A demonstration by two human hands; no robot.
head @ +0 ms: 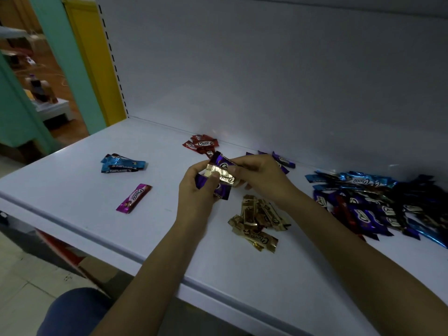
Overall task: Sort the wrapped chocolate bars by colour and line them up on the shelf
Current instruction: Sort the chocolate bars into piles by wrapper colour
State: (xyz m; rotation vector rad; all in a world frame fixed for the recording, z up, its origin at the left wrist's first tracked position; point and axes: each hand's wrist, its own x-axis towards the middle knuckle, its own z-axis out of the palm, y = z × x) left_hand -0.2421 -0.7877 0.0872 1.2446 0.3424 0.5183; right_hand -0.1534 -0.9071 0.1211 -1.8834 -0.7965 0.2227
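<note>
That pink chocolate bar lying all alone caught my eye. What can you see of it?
The pink bar has a shiny, foil-like wrapper with crimped ends, white "Choco" lettering and a small picture near its closer end. It looks sealed and lies flat, diagonally, on the white shelf. It is alone, and nothing else touches it. The blue pile lies behind it.

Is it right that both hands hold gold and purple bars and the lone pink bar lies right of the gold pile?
No. The head view shows the pink bar left of the gold pile, not right. The left hand and right hand do hold a gold bar and purple bars.
</note>
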